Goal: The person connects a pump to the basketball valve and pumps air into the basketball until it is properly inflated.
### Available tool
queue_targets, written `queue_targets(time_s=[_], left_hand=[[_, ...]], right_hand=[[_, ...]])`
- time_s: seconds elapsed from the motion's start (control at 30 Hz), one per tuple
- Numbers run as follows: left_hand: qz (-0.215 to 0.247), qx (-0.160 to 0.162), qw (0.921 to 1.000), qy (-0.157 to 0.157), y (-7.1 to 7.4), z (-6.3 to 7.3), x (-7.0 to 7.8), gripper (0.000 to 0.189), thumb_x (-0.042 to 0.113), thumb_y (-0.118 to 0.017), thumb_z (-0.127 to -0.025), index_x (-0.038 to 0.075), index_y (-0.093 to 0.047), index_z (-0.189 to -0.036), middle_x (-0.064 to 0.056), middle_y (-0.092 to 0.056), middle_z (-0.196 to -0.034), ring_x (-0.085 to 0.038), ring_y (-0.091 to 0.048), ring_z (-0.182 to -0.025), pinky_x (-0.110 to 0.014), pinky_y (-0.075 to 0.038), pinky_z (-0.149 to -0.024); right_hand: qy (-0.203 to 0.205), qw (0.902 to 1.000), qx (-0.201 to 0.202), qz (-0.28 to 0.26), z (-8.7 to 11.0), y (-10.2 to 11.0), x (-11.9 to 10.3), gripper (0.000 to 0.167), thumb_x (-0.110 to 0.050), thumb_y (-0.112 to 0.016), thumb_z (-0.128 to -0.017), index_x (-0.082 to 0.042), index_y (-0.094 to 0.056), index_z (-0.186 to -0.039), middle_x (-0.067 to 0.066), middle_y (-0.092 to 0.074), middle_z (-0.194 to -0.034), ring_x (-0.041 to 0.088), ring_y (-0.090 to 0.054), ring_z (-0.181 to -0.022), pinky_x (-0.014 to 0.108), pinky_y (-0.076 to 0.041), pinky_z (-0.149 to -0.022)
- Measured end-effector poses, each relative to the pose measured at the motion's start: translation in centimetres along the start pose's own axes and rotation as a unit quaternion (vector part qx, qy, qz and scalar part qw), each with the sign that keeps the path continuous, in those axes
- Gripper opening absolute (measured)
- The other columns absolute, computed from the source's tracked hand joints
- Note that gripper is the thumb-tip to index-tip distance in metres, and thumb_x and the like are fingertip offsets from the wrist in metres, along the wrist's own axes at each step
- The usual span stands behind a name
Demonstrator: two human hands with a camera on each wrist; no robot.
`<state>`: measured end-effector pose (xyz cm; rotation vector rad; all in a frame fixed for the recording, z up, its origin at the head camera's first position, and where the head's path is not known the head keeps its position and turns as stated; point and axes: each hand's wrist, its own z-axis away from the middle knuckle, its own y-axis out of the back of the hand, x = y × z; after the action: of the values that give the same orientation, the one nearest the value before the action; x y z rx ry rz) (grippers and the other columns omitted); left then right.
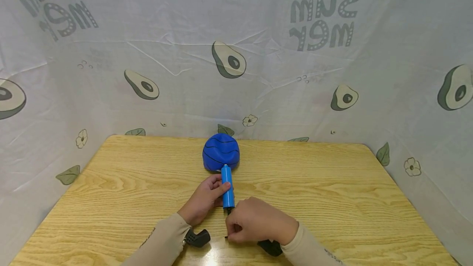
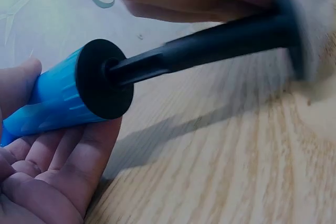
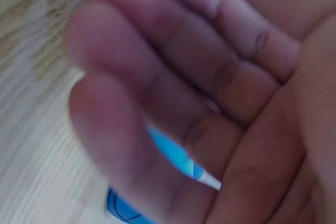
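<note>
A blue hand pump [image 1: 228, 192] points away from me, its front end at a dented blue ball [image 1: 221, 151] with black lines. My left hand [image 1: 203, 200] grips the pump's barrel, thumb on top and fingers underneath. In the left wrist view, the black plunger [image 2: 210, 46] is drawn well out of the barrel [image 2: 58, 95]. My right hand [image 1: 258, 221] holds the black handle at the plunger's rear end. Curled fingers [image 3: 173, 82] fill the right wrist view, with bits of the blue pump and ball showing past them.
The wood-grain table [image 1: 325, 192] extends to both sides of the hands. Behind it hangs a pale cloth [image 1: 177, 24] printed with avocados and lettering. A black wrist device [image 1: 197, 238] sits at the left sleeve, another [image 1: 271, 248] at the right.
</note>
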<state>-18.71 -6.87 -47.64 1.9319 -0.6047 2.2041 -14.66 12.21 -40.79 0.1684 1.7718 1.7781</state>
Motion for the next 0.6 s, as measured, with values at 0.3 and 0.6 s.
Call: queue_targets(time_s=[0.3, 0.6], left_hand=[[-0.01, -0.006, 0.9999, -0.008, -0.2, -0.1, -0.1, 0.05, 0.022, -0.06, -0.108, -0.006, -0.04, -0.144, -0.007, -0.063, -0.106, -0.016, -0.066, -0.096, -0.032, -0.059, -0.085], [-0.003, -0.01, 0.9999, -0.007, -0.1, 0.1, 0.0, 0.049, 0.021, -0.059, -0.108, -0.007, -0.039, -0.144, -0.007, -0.063, -0.107, -0.015, -0.066, -0.095, -0.031, -0.059, -0.084]], right_hand=[[-0.062, 0.9962, 0.056, -0.027, 0.3, 0.6, 1.1, 0.019, -0.026, -0.082, -0.09, -0.025, -0.073, -0.075, -0.023, -0.057, -0.066, -0.01, -0.048, -0.059, 0.01, -0.041, -0.056], [-0.063, 0.9941, 0.086, -0.015, 0.2, 0.9, 1.3, 0.018, -0.027, -0.083, -0.09, -0.022, -0.073, -0.075, -0.02, -0.06, -0.067, -0.008, -0.047, -0.058, 0.013, -0.04, -0.054]])
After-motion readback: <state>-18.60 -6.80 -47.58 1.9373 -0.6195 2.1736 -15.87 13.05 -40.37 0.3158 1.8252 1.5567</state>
